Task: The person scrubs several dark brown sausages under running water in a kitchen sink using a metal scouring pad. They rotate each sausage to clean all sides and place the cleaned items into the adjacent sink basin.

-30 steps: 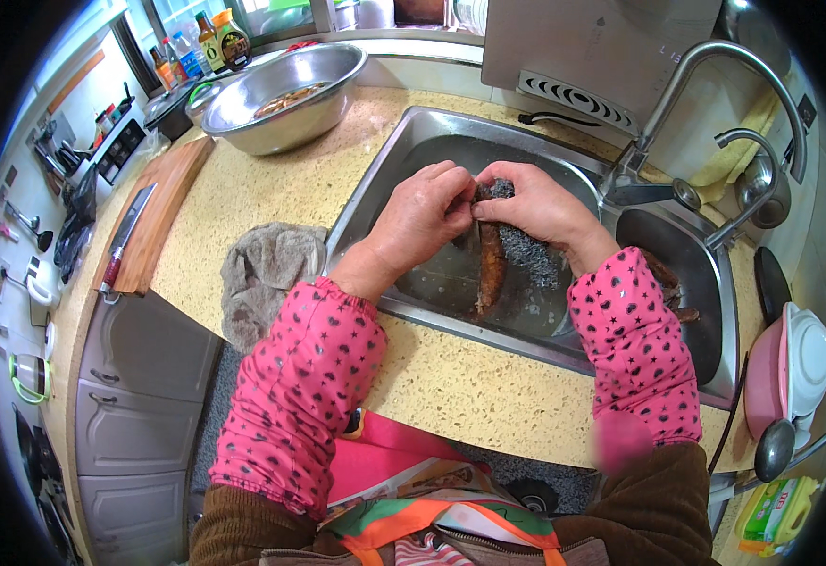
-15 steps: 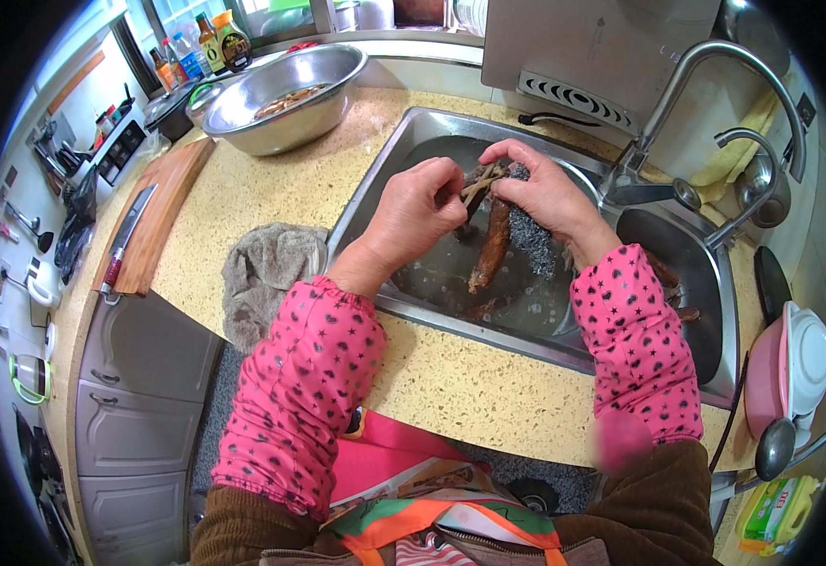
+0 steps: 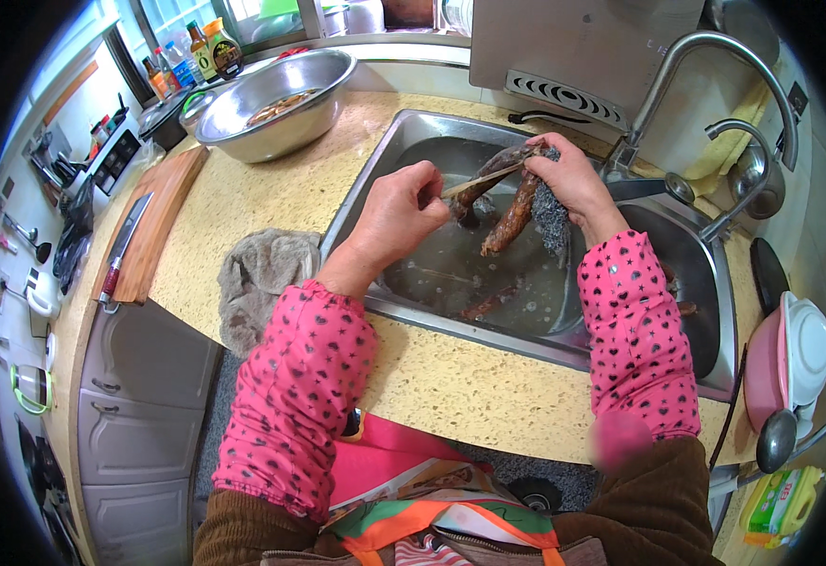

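Over the left basin of the steel sink [image 3: 488,338], my right hand [image 3: 575,184] is closed around the upper end of brown cured sausages [image 3: 510,224] and a grey wire scouring ball [image 3: 551,215]. A pale, flat string [image 3: 483,179] runs taut from the sausages to my left hand [image 3: 399,212], whose fingers pinch its other end. One darker sausage [image 3: 474,196] hangs close to the left fingers. Cloudy water stands in the basin below, where another brown piece [image 3: 490,304] lies partly under the surface.
A curved faucet [image 3: 663,90] rises behind the sink; brown pieces [image 3: 686,308] lie in the right basin. A grey cloth [image 3: 262,283] drapes over the counter edge. Leftward are a large metal bowl [image 3: 285,137] with brown food and a cutting board [image 3: 172,189] bearing a knife [image 3: 128,231].
My hands have drawn apart, the right one moving right and slightly up with the sausages and scouring ball. The string between them is now stretched out and in plain view.
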`<act>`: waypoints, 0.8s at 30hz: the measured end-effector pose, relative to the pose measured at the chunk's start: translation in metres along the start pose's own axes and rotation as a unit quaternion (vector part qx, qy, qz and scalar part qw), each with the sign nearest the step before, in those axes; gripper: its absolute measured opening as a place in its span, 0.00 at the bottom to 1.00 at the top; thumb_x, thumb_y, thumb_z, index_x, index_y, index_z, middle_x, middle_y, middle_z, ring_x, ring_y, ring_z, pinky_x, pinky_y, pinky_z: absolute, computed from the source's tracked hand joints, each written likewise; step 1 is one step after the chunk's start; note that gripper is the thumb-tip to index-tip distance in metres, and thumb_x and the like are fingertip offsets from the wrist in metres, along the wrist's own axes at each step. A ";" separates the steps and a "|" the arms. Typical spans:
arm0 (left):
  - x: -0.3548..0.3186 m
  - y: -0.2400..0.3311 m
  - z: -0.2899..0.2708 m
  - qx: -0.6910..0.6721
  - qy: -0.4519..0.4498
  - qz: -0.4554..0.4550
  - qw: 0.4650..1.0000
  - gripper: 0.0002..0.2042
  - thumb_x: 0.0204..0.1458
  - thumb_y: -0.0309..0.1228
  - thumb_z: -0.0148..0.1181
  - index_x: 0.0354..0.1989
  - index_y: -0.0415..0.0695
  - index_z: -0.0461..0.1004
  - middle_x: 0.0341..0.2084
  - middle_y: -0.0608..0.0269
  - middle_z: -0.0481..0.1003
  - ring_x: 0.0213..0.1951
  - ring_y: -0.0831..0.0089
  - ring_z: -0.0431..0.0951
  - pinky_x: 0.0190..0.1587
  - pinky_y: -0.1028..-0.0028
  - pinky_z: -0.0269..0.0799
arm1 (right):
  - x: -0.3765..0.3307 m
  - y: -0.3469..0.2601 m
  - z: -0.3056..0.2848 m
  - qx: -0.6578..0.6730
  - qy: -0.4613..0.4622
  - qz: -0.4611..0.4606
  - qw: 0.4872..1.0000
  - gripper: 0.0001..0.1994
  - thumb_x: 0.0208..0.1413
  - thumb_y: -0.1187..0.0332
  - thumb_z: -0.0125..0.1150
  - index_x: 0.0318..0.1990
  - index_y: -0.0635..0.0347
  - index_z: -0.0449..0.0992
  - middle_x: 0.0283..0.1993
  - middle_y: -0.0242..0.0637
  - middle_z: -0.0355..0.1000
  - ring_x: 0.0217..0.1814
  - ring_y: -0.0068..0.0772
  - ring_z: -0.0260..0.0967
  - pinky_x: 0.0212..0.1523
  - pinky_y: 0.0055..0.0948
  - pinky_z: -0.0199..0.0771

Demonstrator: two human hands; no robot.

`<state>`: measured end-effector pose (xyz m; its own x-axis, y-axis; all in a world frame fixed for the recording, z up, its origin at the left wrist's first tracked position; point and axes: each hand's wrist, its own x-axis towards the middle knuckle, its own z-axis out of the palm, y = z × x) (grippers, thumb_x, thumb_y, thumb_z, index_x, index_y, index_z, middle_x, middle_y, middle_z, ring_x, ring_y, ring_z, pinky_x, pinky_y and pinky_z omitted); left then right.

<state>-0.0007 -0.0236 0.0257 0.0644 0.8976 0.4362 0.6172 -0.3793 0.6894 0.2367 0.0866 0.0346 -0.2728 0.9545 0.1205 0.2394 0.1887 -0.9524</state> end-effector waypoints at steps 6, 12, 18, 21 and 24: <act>0.003 -0.011 -0.003 -0.027 0.086 -0.063 0.994 0.05 0.46 0.24 0.57 0.29 0.39 0.69 0.19 0.68 0.66 0.26 0.81 0.65 0.30 0.77 0.65 | 0.004 0.008 -0.018 -0.013 0.021 0.029 0.999 0.17 0.51 0.73 0.58 0.49 0.66 0.72 0.36 0.36 0.73 0.37 0.24 0.70 0.40 0.23 0.69; 0.006 -0.020 -0.011 0.129 0.085 -0.108 0.982 0.08 0.46 0.25 0.58 0.35 0.39 0.71 0.22 0.64 0.71 0.27 0.75 0.71 0.32 0.74 0.69 | -0.002 -0.002 -0.014 -0.075 -0.014 -0.010 0.997 0.14 0.51 0.71 0.59 0.46 0.65 0.73 0.34 0.32 0.71 0.38 0.22 0.66 0.41 0.24 0.67; -0.001 -0.030 0.003 0.064 -0.017 -0.040 0.997 0.19 0.52 0.30 0.61 0.51 0.38 0.68 0.34 0.58 0.73 0.36 0.72 0.73 0.41 0.73 0.72 | -0.004 -0.019 0.002 -0.043 -0.056 -0.012 0.997 0.11 0.51 0.69 0.63 0.40 0.62 0.73 0.34 0.30 0.71 0.38 0.20 0.65 0.42 0.22 0.66; -0.003 -0.006 0.013 -0.145 -0.245 -0.100 0.953 0.21 0.58 0.40 0.61 0.53 0.38 0.67 0.36 0.63 0.74 0.39 0.78 0.72 0.45 0.76 0.70 | -0.008 -0.015 0.023 0.072 -0.084 0.001 0.994 0.10 0.53 0.69 0.64 0.39 0.62 0.71 0.36 0.32 0.72 0.39 0.20 0.67 0.42 0.21 0.68; -0.010 -0.002 0.020 -0.259 -0.285 -0.121 0.915 0.19 0.60 0.42 0.57 0.50 0.41 0.65 0.31 0.66 0.72 0.31 0.80 0.71 0.33 0.78 0.70 | -0.014 -0.010 0.045 0.194 -0.114 0.035 0.974 0.11 0.56 0.67 0.63 0.41 0.61 0.70 0.39 0.36 0.73 0.39 0.23 0.72 0.41 0.22 0.73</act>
<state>0.0135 -0.0272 0.0088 0.4646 0.8848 -0.0353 0.2226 -0.0781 0.9718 0.1959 0.0608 0.0300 -0.4782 0.8778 0.0279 -0.0926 -0.0188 -0.9955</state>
